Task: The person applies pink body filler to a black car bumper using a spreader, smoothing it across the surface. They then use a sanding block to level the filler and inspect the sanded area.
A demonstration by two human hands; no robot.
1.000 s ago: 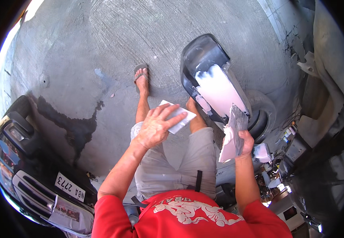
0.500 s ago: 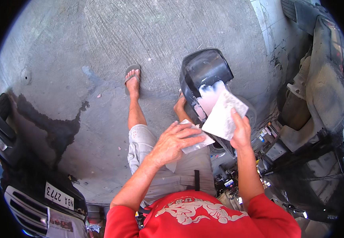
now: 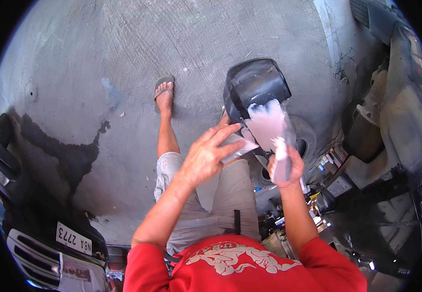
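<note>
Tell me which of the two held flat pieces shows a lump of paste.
The board in the right hand: a whitish lump sits on it. The pale piece in the left hand, partly covered by fingers, shows no such lump.

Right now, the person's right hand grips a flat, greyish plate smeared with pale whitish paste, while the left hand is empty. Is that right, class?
Not quite: the left hand is not empty; the head view shows it holding a thin, pale grey sheet. The right hand does grip the flat, greyish plate smeared with pale whitish paste.
</note>
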